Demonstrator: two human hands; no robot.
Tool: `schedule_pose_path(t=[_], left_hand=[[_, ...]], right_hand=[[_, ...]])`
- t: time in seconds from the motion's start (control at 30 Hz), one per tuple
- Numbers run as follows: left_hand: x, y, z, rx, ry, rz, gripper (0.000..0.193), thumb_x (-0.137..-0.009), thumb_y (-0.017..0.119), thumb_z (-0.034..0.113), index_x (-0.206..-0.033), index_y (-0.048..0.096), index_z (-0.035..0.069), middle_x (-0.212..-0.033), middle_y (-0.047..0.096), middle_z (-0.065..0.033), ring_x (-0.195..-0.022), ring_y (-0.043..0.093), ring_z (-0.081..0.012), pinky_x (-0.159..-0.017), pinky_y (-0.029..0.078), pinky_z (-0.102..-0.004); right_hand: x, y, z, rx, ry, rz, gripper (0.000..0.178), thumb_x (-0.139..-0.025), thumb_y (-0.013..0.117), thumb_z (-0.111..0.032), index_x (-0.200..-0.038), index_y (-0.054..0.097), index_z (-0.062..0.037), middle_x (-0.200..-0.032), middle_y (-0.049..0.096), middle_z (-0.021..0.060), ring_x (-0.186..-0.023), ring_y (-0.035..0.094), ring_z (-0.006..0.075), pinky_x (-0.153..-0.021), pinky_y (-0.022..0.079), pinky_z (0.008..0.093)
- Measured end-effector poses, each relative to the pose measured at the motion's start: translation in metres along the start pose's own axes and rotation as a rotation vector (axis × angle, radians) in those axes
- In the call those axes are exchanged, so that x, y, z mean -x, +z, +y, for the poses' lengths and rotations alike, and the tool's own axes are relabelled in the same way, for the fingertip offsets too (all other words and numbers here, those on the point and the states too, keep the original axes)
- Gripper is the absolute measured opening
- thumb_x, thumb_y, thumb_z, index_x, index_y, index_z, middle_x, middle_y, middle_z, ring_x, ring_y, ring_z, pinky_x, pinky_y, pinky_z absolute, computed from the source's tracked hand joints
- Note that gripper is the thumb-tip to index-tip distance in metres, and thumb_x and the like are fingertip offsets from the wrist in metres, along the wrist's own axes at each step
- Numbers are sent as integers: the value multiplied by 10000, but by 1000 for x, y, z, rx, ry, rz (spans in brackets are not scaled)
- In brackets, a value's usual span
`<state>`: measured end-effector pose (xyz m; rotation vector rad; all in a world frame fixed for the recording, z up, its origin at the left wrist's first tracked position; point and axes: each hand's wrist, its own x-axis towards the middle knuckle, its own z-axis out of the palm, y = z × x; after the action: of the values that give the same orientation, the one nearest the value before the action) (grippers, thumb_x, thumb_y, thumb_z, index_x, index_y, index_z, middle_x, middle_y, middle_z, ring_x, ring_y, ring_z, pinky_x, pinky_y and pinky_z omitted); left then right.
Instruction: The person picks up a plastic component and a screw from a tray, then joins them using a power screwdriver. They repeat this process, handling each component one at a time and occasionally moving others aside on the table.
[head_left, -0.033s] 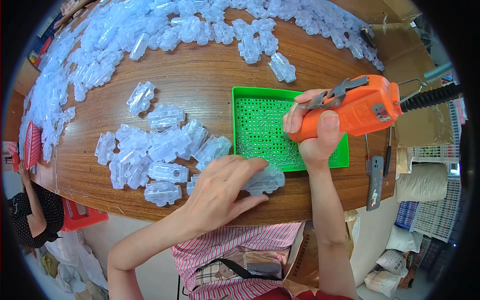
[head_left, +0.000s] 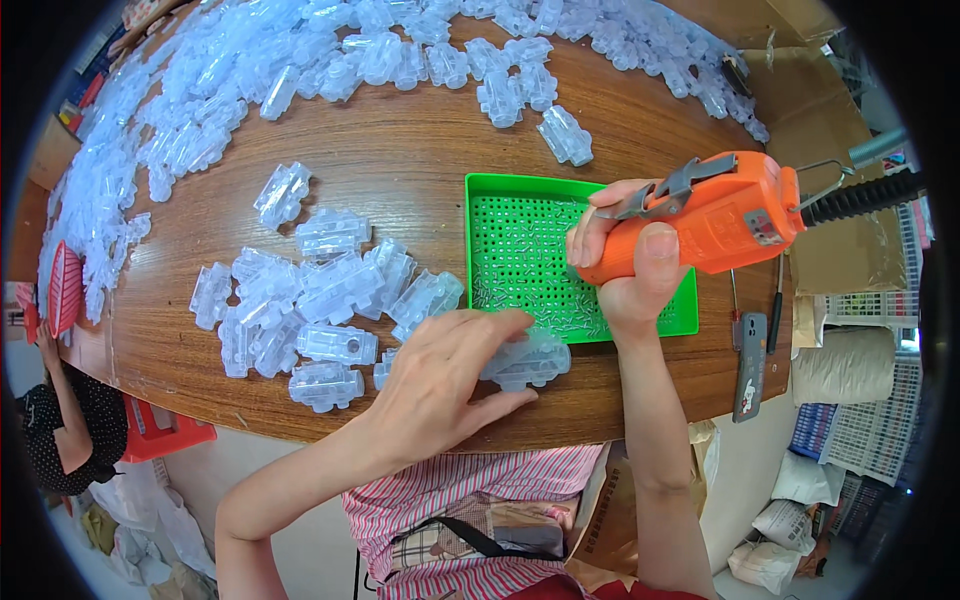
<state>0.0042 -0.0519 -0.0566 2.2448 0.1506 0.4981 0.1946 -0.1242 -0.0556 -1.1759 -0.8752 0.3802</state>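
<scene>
My right hand (head_left: pixel 640 270) is wrapped round an orange power screwdriver (head_left: pixel 700 230) with a metal lever on its side. It is over a green perforated tray (head_left: pixel 480 185) strewn with small silver screws (head_left: pixel 545 318); the tool's tip is hidden by my fingers. My left hand (head_left: pixel 440 375) rests at the table's near edge. Its thumb and index finger lie on either side of a clear plastic part (head_left: pixel 535 362), partly covering its left end. Left of that hand lies a loose group of similar clear parts (head_left: pixel 330 285), several of them overlapping.
A large heap of clear plastic parts (head_left: pixel 330 50) spreads along the far and left side of the wooden table (head_left: pixel 400 150). A phone (head_left: pixel 750 365) lies at the right edge, beside a thin dark-handled tool (head_left: pixel 776 310). A black coiled cable (head_left: pixel 860 195) trails from the screwdriver. Another person (head_left: pixel 75 430) is at far left.
</scene>
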Motion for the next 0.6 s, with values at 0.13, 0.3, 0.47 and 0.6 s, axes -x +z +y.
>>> schedule_pose_path(t=[0.13, 0.3, 0.47, 0.6], left_hand=[[4, 1, 0, 36, -87, 40, 622, -722, 774, 189, -1235, 449, 51, -1032, 636, -98, -945, 575, -302, -842, 424, -399], [8, 8, -4, 50, -100, 51, 700, -683, 824, 236, -1242, 448, 45, -1089, 646, -72, -1019, 567, -278, -884, 411, -388], [12, 5, -7, 29, -51, 127, 652, -700, 790, 174, -1227, 429, 40, -1025, 645, -107, -943, 578, -311, -842, 419, -405], [9, 8, -3, 48, -33, 131, 641, -700, 789, 173, -1217, 435, 37, -1019, 643, -113, -949, 584, -303, -843, 423, -401]], right_hand=[[0, 2, -1, -15, 0, -42, 634, -846, 537, -595, -1023, 529, 14, -596, 484, 41, -512, 467, 133, -478, 404, 281], [10, 2, -69, -321, -82, -206, 728, -817, 518, -681, -1073, 501, 0, -638, 529, 64, -549, 501, 168, -472, 430, 305], [20, 20, -72, -335, -93, -296, 728, -798, 529, -702, -1044, 499, -17, -638, 546, 68, -558, 519, 179, -487, 448, 315], [25, 22, -71, -260, -124, -366, 725, -773, 553, -715, -1001, 508, -28, -633, 555, 70, -560, 527, 187, -508, 454, 318]])
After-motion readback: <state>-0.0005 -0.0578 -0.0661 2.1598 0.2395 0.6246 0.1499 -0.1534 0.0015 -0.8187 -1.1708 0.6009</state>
